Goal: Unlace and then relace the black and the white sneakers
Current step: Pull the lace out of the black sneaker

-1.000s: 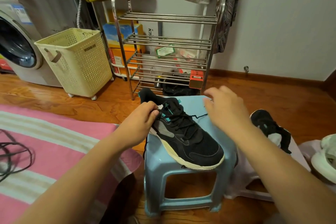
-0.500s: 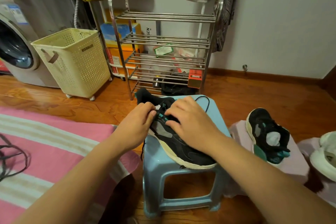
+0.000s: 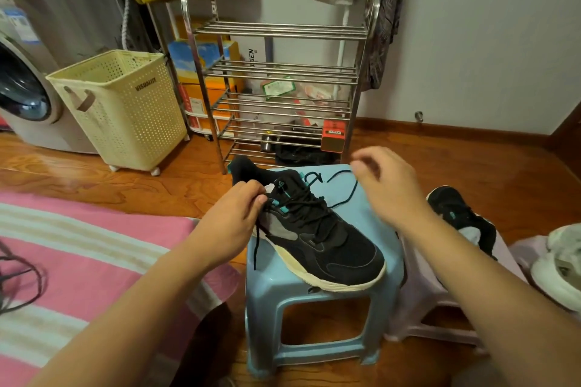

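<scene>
lying diagonally on stool (image 3: 374, 229), black sneaker (image 3: 320, 236) points toe lower-right.

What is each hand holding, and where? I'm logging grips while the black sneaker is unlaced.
The left hand pinches the black sneaker at its collar. Whether the blurred right hand holds the lace cannot be told.

Around the blue stool (image 3: 317, 317): bare wood floor (image 3: 456, 160) open behind-right toward the wall, metal rack (image 3: 279, 88) close behind, laundry basket (image 3: 125, 110) behind-left, pink striped bedding (image 3: 94, 254) tight against the left, lilac stool (image 3: 421, 289) (carrying a second black sneaker (image 3: 462, 217)) just beside on the right.
</scene>
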Demonstrator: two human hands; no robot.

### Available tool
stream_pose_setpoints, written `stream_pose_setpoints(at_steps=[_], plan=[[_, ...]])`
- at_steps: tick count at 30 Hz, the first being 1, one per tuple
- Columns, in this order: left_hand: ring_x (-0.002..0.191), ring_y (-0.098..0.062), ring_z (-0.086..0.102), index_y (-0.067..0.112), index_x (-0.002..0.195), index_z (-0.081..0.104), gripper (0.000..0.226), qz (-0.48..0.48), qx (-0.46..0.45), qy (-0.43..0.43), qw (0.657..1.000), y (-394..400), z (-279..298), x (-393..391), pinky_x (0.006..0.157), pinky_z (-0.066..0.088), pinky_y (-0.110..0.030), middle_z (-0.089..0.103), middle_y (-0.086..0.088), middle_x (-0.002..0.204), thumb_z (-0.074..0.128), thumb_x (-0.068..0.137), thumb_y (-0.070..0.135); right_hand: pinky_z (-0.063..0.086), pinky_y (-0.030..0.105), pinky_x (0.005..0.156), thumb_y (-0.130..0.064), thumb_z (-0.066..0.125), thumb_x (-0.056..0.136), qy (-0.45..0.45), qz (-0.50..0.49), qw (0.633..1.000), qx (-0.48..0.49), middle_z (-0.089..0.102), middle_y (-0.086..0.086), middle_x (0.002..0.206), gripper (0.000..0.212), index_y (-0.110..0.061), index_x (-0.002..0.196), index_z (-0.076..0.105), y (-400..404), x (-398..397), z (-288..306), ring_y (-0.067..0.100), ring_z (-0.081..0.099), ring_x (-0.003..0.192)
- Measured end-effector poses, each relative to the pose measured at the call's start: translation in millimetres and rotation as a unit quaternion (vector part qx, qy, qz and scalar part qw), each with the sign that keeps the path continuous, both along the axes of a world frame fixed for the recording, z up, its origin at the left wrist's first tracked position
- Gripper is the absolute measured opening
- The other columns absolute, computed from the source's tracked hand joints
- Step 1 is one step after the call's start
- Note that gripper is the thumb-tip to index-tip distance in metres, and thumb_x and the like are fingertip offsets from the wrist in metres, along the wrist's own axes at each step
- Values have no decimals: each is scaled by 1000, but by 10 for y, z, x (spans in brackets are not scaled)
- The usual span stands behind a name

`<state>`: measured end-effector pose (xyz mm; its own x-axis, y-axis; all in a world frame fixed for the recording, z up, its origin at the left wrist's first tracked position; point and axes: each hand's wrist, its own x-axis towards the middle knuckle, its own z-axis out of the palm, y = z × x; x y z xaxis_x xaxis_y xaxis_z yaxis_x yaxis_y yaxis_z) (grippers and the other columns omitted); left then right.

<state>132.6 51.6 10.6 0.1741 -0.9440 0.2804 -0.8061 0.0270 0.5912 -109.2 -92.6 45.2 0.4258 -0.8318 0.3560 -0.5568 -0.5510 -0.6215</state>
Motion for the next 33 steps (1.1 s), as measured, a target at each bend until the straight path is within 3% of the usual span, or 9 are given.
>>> stream_pose_setpoints(at_steps=[5,9,13,16,18,21,25,29,33], plan=[[86,-8,51,25,99,55,13,-4,-12,7,1000,5,-20,8,75,44,-33,54,4,92,44,106,25,46,39,81,-35,67,94,152,198,932,-263,67,-2,99,31,-18,120,71,599,514,-91,21,50,94],[86,-9,53,27,100,56,12,7,-10,25,1000,34,-18,-1,75,45,-33,56,4,92,45,106,25,43,36,72,-17,68,93,66,190,943,-265,63,-1,81,10,-13,86,74,388,457,-47,19,45,81],[87,-9,53,30,96,54,14,1,2,36,999,36,6,3,75,44,-33,56,6,92,47,106,23,43,37,73,-13,56,100,26,-135,985,-106,62,2,90,17,-12,89,69,-234,-10,-94,25,54,88],[87,-9,53,34,95,52,16,0,8,47,999,45,13,-11,75,43,-31,55,6,92,46,106,24,46,36,71,-26,50,104,114,-329,928,130,66,12,92,29,-8,90,67,-503,-431,-361,31,61,87],[87,-9,53,32,96,52,14,0,9,52,999,48,22,-10,74,43,-31,55,5,92,45,106,25,52,41,82,-29,52,102,157,-273,939,141,68,12,104,24,-11,105,67,-516,-395,-411,32,62,95],[88,-8,54,29,100,55,10,2,11,58,998,56,34,-19,76,46,-31,56,5,95,47,106,28,49,32,90,-27,60,98,58,-71,994,60,63,-3,116,23,-22,121,65,-273,-63,-123,14,58,101],[91,-6,54,29,103,56,5,5,10,61,998,86,29,-30,79,46,-31,56,6,99,51,103,32,41,23,92,-41,72,88,100,197,975,3,50,-13,115,31,-34,118,68,290,328,64,6,48,105],[89,-6,52,30,100,54,6,12,4,27,1000,76,28,-51,78,46,-34,54,8,95,50,103,33,39,33,89,-53,70,85,161,214,954,-135,42,-9,102,25,-29,92,66,404,421,7,12,37,100],[86,-6,50,27,99,53,10,21,0,-12,1000,46,38,-89,77,44,-35,50,9,91,47,104,34,30,33,82,-65,59,87,243,215,937,-133,37,-8,94,38,-29,76,61,428,460,73,13,30,93]])
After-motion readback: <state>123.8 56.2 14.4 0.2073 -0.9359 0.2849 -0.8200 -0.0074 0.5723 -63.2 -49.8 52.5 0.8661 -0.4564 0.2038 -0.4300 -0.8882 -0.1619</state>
